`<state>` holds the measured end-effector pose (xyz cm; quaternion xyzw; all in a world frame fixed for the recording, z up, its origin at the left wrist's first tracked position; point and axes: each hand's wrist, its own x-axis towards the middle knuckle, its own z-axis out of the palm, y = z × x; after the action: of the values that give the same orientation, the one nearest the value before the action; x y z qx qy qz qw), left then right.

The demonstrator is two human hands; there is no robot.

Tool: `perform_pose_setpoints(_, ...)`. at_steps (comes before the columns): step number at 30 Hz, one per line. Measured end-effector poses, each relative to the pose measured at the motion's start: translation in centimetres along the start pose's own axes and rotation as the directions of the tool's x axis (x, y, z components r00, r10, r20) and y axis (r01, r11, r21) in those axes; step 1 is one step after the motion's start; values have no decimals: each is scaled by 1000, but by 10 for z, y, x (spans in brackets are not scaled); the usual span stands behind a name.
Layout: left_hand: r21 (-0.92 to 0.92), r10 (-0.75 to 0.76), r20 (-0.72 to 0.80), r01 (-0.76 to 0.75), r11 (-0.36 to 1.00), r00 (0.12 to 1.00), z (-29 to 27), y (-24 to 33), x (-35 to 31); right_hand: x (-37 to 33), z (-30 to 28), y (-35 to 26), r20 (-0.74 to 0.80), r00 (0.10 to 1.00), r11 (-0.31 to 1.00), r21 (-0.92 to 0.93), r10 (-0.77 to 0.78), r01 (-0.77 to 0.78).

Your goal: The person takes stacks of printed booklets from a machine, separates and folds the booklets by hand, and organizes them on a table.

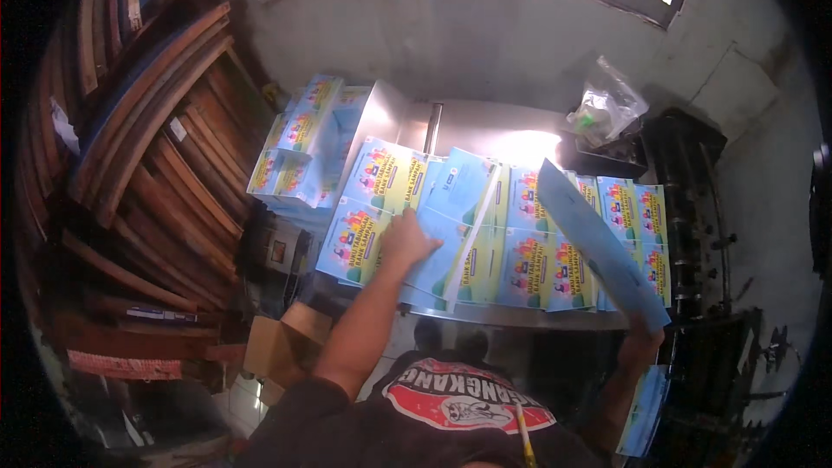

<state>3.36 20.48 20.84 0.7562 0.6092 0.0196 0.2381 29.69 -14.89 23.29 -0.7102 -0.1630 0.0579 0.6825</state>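
Note:
My left hand (pixel 408 243) rests on the printed sheets on the table, thumb spread from the fingers. It touches a blue sheet (pixel 457 186) beside a yellow-and-blue cover sheet (pixel 373 175) with colourful cartoon figures. In my right hand (pixel 642 342) is a long printed sheet (pixel 598 247), gripped near its lower end. This sheet stands tilted above the row, its plain blue side showing. Beneath it, overlapping cover sheets (pixel 525 267) run along the table to the right. The fingertips of my right hand are partly hidden by the sheet.
Stacked printed sheets (pixel 299 130) stand at the table's left end. A clear plastic bag (pixel 607 108) lies on a dark box at the back right. Wooden frames (pixel 165 165) lean at the left, above a cardboard box (pixel 286 342). Dark machinery (pixel 693 208) borders the right side.

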Motion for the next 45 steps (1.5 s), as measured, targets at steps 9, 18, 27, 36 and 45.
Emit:
perform_pose_setpoints(9,73,6,67,-11,997,998,13,29,-13,24,3,37,160,987,951,306,5,-55)
perform_pose_setpoints(18,-401,327,156,-243,883,932,-9,5,24,25,-28,65,103,973,946,231,209,-227)
perform_pose_setpoints(27,80,682,408,-768,636,607,-77,117,-49,30,63,56,473,880,980,152,38,-124)
perform_pose_setpoints(36,207,732,340,-806,554,591,-13,93,-76,21,85,77,447,861,970,-150,241,-194)
perform_pose_setpoints(45,188,698,341,-773,606,630,-25,87,-68,30,98,30,540,822,959,87,183,-271)
